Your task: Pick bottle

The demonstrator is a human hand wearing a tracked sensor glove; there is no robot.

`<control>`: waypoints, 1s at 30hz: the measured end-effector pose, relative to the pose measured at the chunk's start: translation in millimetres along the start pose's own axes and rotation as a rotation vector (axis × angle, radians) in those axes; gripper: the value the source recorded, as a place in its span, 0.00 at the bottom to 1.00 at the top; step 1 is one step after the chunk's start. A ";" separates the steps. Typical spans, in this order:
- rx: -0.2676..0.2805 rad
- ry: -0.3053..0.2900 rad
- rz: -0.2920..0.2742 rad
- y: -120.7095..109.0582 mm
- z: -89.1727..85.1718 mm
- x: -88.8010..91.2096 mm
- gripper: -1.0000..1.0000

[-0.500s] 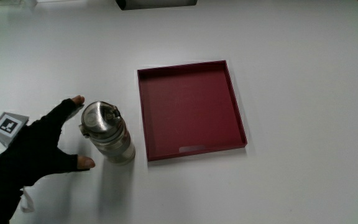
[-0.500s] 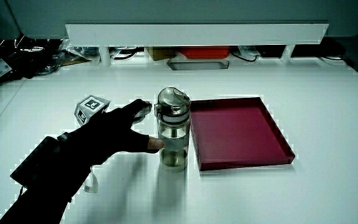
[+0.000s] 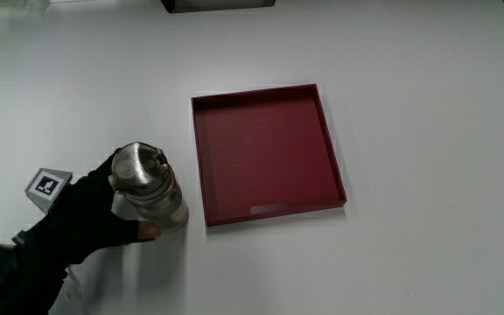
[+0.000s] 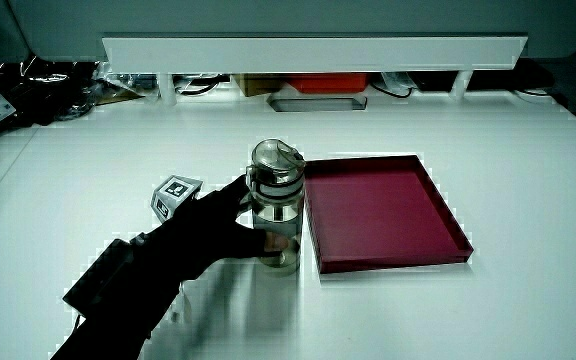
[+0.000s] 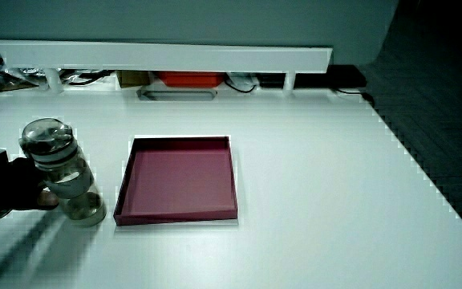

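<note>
A clear bottle (image 3: pixel 147 179) with a metal lid stands upright on the white table, close beside a dark red tray (image 3: pixel 265 149). The gloved hand (image 3: pixel 94 214) is pressed against the bottle's side away from the tray. Its fingers curl around the body and the thumb tip lies on the side nearer the person. Both side views show the bottle (image 4: pixel 276 200) (image 5: pixel 58 164) held by the hand (image 4: pixel 203 235) (image 5: pixel 6 189) and still resting on the table. The patterned cube (image 3: pixel 49 185) sits on the back of the hand.
The shallow square tray (image 4: pixel 378 215) (image 5: pixel 179 181) has nothing in it. A low white partition (image 4: pixel 313 50) runs along the table, with a red box (image 4: pixel 318 85) and cables under it. A dark object (image 3: pixel 221 4) lies at the table's edge.
The hand has slid toward the bottle and its spread fingers have closed around the body. Bottle and tray have not moved.
</note>
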 end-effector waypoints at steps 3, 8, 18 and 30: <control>0.004 -0.023 -0.017 2.4 -5.6 -1.8 0.50; 0.010 -0.055 -0.024 3.6 -12.2 -5.3 0.50; 0.029 -0.087 -0.025 4.1 -17.8 -6.2 0.50; 0.139 -0.071 -0.084 -0.9 -19.4 -4.2 0.71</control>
